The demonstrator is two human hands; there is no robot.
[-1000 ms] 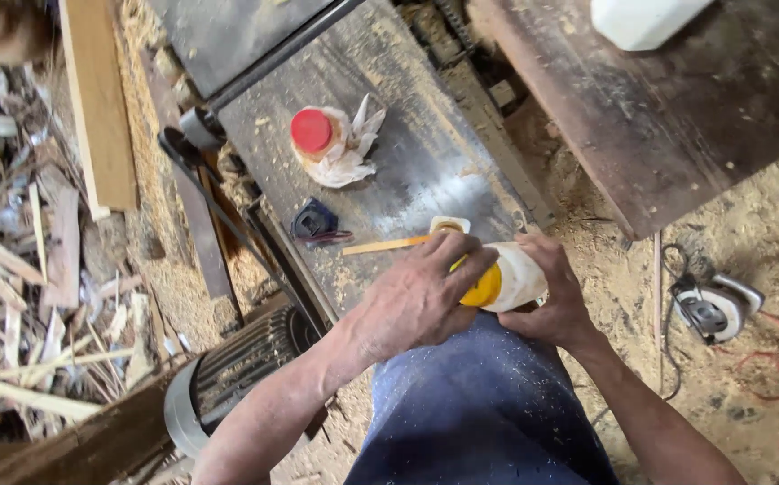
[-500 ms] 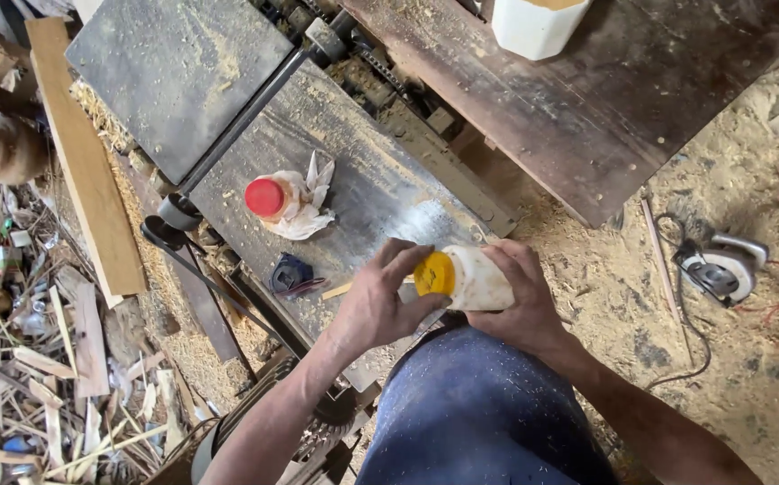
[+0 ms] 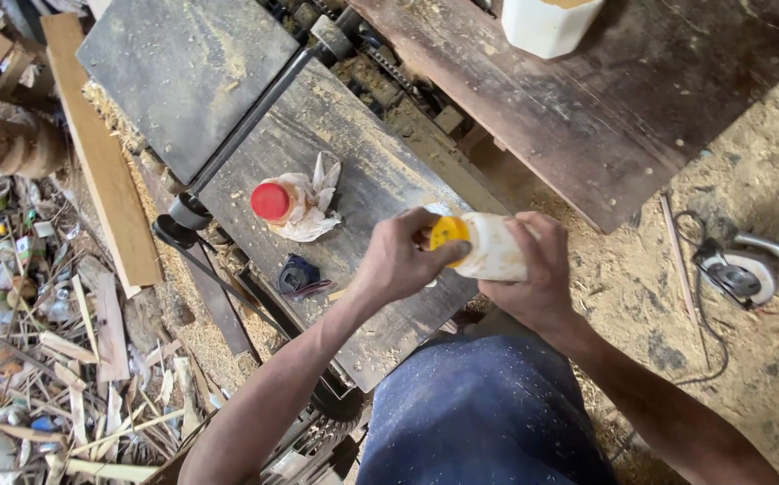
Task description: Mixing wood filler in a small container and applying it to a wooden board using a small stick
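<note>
The right hand (image 3: 533, 274) wraps the body of a white plastic bottle (image 3: 495, 247), holding it tipped on its side just above the near edge of the sawdust-covered desk (image 3: 353, 171). The left hand (image 3: 398, 260) closes its fingers around the bottle's yellow cap (image 3: 448, 231), thumb and fingertips pinching the rim.

To work the cap well, the right hand's grip should stay firm on the soft bottle wall without squeezing hard, since pressure there could push the contents out once the cap is loose. The left hand does best turning from the wrist, fingers spread evenly around the cap, with the bottle mouth kept slightly raised.

At ten o'clock from the hands a red-capped bottle (image 3: 274, 203) lies on a crumpled rag (image 3: 317, 202); a small dark tape measure (image 3: 298, 274) sits at nine o'clock. A circular saw (image 3: 741, 269) rests on the floor at three o'clock.
</note>
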